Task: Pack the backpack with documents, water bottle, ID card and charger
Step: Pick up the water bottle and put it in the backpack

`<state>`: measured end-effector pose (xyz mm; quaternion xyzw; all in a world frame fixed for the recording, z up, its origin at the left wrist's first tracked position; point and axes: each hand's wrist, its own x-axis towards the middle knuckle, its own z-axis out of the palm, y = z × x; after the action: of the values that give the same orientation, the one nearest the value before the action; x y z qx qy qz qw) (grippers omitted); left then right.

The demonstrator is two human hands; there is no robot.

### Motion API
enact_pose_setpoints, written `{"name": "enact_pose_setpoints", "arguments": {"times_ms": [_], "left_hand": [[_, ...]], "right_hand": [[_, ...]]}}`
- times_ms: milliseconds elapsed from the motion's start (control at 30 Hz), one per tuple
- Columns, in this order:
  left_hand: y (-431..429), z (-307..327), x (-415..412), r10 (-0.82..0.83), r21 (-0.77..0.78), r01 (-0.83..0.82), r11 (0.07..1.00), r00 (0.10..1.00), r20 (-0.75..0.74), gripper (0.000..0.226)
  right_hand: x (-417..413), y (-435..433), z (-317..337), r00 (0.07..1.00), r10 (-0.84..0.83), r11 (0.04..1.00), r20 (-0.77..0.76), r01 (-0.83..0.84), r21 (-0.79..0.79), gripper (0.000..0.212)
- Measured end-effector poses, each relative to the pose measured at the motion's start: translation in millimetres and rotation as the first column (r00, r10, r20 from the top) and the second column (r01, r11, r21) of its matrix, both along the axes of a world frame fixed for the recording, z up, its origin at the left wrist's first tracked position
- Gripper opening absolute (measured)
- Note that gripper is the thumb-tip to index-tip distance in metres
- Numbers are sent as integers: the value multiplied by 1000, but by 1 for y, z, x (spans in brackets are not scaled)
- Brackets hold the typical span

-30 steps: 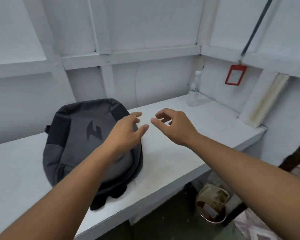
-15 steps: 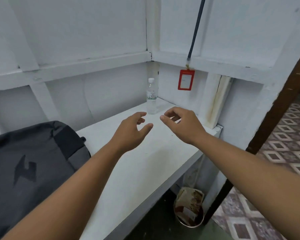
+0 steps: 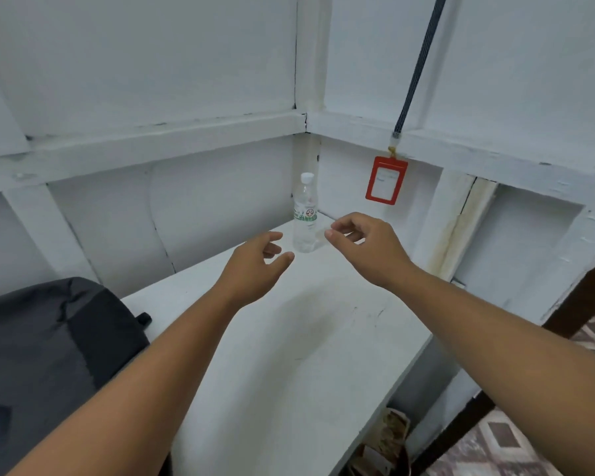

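The upright bottle [image 3: 305, 214] stands at 11 o'clock from the nearer right hand [image 3: 364, 247], both hands' fingers apart and empty; left hand [image 3: 255, 266] trails.

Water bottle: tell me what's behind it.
The water bottle stands in the corner of the shelf; behind it are the white walls' corner post. Its base's right side is hidden by the right hand.

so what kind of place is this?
Probably a plain utility or storage corner indoors, not an office: white-painted panel walls, a built-in white shelf, a red ID card holder hung on a dark lanyard, patterned floor tiles beside it.
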<state>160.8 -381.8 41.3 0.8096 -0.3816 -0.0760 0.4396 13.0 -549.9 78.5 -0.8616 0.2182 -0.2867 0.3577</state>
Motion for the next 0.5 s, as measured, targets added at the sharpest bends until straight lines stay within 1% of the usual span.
{"name": "enact_pose_setpoints", "arguments": {"times_ms": [167,267,333,433,500], "left_hand": [[-29,-14,35,32,-13,-34,999,996,-83,48],[-49,-27,56,61,-8,-63,998,986,-154,47],[-65,-37,69,81,8,-81,997,977,-196,47],[-92,-49,85,101,35,-95,995,964,-245,49],[-113,-57,98,102,33,-97,995,949,-298,55]], "right_hand": [[46,-43,-2,1000,-4,998,18,3,68,20],[77,-77,-8,1000,11,987,16,-14,161,16],[98,-100,-11,1000,23,981,-8,-21,195,17],[126,-128,-18,996,67,979,-57,-55,194,27],[144,-144,-23,986,126,976,-111,-103,192,48]]}}
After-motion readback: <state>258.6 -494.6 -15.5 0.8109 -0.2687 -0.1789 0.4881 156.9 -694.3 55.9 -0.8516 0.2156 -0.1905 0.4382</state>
